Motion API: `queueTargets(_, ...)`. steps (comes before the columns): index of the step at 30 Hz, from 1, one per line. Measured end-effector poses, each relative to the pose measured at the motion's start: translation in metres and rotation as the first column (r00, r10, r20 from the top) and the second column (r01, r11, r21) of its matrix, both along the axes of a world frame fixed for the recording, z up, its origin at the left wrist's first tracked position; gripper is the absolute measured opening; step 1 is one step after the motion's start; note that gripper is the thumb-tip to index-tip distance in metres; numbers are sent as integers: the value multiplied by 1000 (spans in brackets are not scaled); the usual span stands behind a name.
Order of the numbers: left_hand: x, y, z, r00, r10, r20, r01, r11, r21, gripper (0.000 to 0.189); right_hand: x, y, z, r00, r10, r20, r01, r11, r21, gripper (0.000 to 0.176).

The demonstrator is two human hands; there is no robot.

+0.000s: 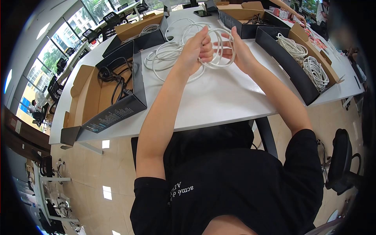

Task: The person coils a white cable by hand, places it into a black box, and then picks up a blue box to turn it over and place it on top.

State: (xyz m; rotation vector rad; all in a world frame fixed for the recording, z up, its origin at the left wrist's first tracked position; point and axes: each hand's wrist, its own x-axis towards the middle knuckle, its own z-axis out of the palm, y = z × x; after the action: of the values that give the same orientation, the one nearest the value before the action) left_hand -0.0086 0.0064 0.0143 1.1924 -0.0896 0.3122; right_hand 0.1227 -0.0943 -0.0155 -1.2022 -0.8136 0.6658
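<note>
My left hand (194, 51) is closed around a strand of white cable (217, 65), held above the table in loose round loops. Facing it, my right hand (243, 55) has its fingers apart and slightly curled, with the cable loops running along its palm side. It touches the loops without a closed grip. More of the white cable (162, 55) lies in wide loose coils on the white table (219, 98), behind and left of my left hand. Where the cable ends lie cannot be made out.
An open box with black cables (113, 80) stands at the left. Another box (141, 33) behind it holds pale cable. Bundled white cables (315, 72) fill a box at the right. A farther box (250, 19) holds dark cable, near a phone (202, 13). Another person's arm (288, 8) reaches in.
</note>
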Motion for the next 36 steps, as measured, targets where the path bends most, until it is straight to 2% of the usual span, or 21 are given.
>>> queueTargets(2, -1, -3, 2, 997, -64, -44, 66, 997, 41, 40, -3, -4, 3, 998, 56, -36, -58, 998, -38, 71)
queueTargets(5, 2, -10, -1, 994, -102, -27, 101, 995, -20, 42, -2, -7, 5, 999, 31, 32, -29, 999, -46, 61)
queueTargets(8, 6, -15, -6, 998, 57, -19, -55, 997, 62, 45, -7, -8, 10, 1000, -19, 12, 19, 999, -27, 57)
queueTargets(11, 11, -11, -13, 955, 298, 9, -290, 921, 260, 47, 2, -8, 9, 994, 107, -15, -108, 993, -47, 50)
queueTargets(14, 13, -8, -19, 826, 551, 117, -537, 708, 458, 48, -3, -10, 9, 990, 135, -46, -138, 988, -68, 45)
queueTargets(17, 15, -8, -22, 615, 680, 398, -747, 341, 571, 46, -8, -8, 8, 979, 184, -83, -189, 981, -47, 44)
queueTargets(20, 9, -15, -16, 538, 640, 548, -795, 170, 582, 39, -9, -6, 6, 972, 211, -103, -218, 975, -53, 40)
queueTargets(26, 15, -7, -22, 484, 500, 718, -818, -33, 575, 35, -15, -5, 2, 971, -29, -236, 11, 997, -77, 29)
queueTargets(29, 15, -7, -23, 511, 506, 694, -792, -37, 610, 35, -9, -5, 0, 984, 15, -176, -27, 997, -66, 26)
queueTargets(32, 17, -2, -26, 489, 520, 700, -796, -63, 602, 34, -9, -8, 6, 994, 60, -92, -65, 996, -58, 28)
queueTargets(36, 21, 4, -31, 426, 522, 739, -826, -107, 553, 35, -14, -8, 11, 996, 26, -85, -30, 999, -46, 31)
